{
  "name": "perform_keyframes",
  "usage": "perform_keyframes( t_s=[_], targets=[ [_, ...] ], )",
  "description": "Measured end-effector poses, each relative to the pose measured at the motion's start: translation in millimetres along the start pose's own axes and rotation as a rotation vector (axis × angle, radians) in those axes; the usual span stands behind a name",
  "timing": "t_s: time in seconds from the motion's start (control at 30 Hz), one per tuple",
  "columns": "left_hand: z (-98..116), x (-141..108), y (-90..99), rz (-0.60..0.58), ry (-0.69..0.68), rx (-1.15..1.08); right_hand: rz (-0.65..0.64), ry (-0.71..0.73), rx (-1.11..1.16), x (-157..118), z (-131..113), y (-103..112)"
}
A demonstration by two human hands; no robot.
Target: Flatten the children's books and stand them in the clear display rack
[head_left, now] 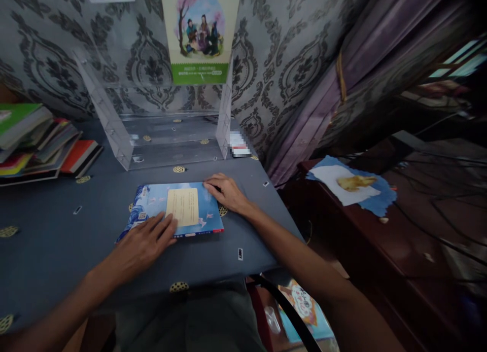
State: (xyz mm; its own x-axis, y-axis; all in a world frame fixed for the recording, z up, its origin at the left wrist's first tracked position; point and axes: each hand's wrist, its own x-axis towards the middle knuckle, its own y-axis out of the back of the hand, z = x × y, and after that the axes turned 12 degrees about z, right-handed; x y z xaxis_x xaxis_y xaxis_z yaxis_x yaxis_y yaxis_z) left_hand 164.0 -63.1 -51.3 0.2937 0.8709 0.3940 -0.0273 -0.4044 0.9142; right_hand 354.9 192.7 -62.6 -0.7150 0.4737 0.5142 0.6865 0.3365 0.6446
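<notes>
A blue book [154, 201] with a cream text panel and a barcode lies closed on the cloth-covered table, its spine edge toward me. My left hand [146, 236] rests flat over its near left part, fingers stretched out across the cover. At the far right corner of the book, my right hand [227, 192] lies with its fingers extended, touching the edge. Behind the book stands a clear acrylic rack [114, 134], with a green-and-cream illustrated book [201, 74] propped upright on its upper part.
Stacked books [41, 144] occupy the table's left side. A small pale item [239, 145], partly blurred out, lies beside the rack. To the right, a dark red cabinet [342, 225] holds a blue cloth [384, 202] and several cables. More books [304, 311] sit low beside me.
</notes>
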Motion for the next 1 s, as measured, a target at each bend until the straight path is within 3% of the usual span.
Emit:
perform_keyframes(
  t_s=[0.2, 0.37, 0.57, 0.67, 0.77, 0.9, 1.0],
  targets=[
    [-7.2, 16.4, 12.2, 0.183, -0.018, 0.038, -0.007, -0.023, 0.043, 0.7, -0.5, 4.1],
    [2.0, 21.1, 12.5, 0.24, -0.054, 0.086, -0.012, 0.001, 0.018, 0.5, -1.5, 4.2],
    [30.0, 19.7, 6.4, 0.106, 0.001, 0.114, -0.013, 0.039, -0.023, -0.2, 3.3, 3.4],
    [31.4, 23.3, 7.5, 0.042, 0.068, 0.063, -0.006, 0.05, -0.027, -1.0, 6.7, 1.4],
    [15.3, 25.9, 5.1, 0.002, 0.174, 0.04, 0.011, 0.061, -0.057, -2.6, 8.0, -2.5],
    [-20.1, 21.6, 0.8, -0.086, 0.345, 0.109, 0.018, 0.07, -0.093, -5.2, 7.3, -5.1],
    [-47.3, 14.6, 3.4, -0.109, 0.473, 0.036, 0.017, 0.08, -0.109, -5.7, 6.7, -3.1]
  ],
)
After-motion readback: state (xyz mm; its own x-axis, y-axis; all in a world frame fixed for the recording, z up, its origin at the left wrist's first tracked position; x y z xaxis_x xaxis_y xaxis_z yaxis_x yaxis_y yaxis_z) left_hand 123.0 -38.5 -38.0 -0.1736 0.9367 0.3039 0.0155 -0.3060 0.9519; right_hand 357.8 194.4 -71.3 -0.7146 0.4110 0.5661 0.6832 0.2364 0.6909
